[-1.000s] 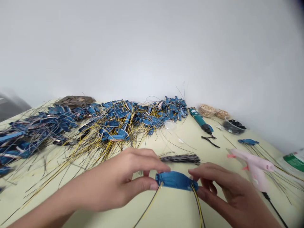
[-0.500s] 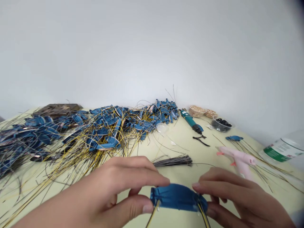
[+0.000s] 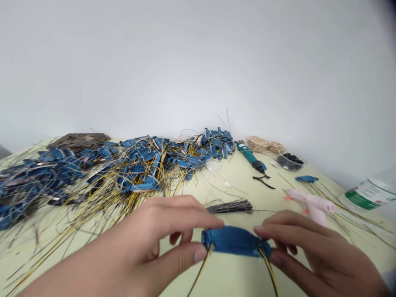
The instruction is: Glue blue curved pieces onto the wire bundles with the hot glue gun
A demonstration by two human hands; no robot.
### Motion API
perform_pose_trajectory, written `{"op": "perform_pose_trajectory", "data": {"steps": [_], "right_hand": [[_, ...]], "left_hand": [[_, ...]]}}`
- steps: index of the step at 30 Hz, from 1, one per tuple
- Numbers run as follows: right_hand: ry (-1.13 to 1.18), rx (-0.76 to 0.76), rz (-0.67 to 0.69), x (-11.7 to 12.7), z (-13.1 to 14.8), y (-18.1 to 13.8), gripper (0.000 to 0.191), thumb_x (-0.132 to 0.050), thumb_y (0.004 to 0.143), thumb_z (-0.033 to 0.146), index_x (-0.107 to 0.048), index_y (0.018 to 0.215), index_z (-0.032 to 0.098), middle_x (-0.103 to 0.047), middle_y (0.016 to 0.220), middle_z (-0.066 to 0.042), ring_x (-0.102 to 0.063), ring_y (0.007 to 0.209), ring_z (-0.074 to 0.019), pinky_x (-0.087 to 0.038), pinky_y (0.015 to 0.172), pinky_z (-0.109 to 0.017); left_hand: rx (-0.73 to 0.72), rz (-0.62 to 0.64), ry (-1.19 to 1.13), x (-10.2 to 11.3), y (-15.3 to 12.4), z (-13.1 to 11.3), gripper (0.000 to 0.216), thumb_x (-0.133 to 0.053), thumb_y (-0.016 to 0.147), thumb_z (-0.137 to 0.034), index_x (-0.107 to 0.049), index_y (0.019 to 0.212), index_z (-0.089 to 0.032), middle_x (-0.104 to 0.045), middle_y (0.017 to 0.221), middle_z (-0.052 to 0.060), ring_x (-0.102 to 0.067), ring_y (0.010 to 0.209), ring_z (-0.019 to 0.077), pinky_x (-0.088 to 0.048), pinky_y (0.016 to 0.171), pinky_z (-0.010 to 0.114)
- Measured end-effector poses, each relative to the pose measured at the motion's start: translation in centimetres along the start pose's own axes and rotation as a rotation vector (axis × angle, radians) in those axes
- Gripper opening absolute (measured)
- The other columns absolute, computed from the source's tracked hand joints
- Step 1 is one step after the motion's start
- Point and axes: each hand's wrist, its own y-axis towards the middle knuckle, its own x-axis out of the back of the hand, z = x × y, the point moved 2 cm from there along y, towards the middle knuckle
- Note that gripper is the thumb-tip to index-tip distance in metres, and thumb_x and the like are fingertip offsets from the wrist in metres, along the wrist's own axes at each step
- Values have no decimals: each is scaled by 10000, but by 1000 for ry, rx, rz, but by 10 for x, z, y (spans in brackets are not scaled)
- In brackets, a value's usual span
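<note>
Between my hands is a curved blue plastic piece [image 3: 233, 240], held up near the front of the table. Yellow and black wires [image 3: 269, 270] come out near both of its ends and hang toward me. My left hand [image 3: 173, 239] pinches its left end, index finger on the upper edge and thumb at the lower corner. At the right end, the thumb and fingers of my right hand [image 3: 306, 247] close on it. A bundle of thin grey wires [image 3: 232, 206] lies on the table just beyond the piece.
A tangled heap of wired blue pieces [image 3: 142, 165] spreads across the back and left. To the right lie a teal tool [image 3: 249, 154], black cutters [image 3: 263, 181], a bowl of black parts [image 3: 291, 161], a pink glue gun [image 3: 312, 202] and a clear tub with a green label [image 3: 368, 194].
The blue piece and both hands have shifted slightly upward in view. The grip at both ends stays the same.
</note>
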Motion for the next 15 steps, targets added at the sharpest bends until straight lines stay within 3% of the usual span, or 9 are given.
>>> {"op": "perform_pose_trajectory", "data": {"steps": [6, 11, 15], "right_hand": [[41, -164, -84, -23, -15, 9, 226, -624, 896, 357, -656, 1114, 405, -678, 883, 9, -645, 749, -143, -546, 595, -219], [171, -281, -153, -49, -29, 23, 346, -585, 921, 379, -587, 1249, 268, -656, 922, -42, -636, 794, -159, -544, 639, -260], [83, -227, -19, -82, -38, 26, 209, -550, 929, 349, -667, 1024, 204, -647, 744, -30, -581, 601, -145, -503, 542, -280]], "left_hand": [[78, -79, -270, 6, 9, 19, 236, -569, 916, -199, -687, 1116, -237, -669, 915, 14, -593, 782, 131, -487, 687, 254], [173, -193, -391, 18, 11, 35, 254, -637, 857, -221, -708, 1099, -198, -668, 911, 47, -564, 709, 138, -432, 570, 254], [197, -290, -365, 32, 10, 42, 243, -687, 823, -251, -732, 1061, -223, -660, 804, 27, -524, 639, 120, -369, 513, 233]]}}
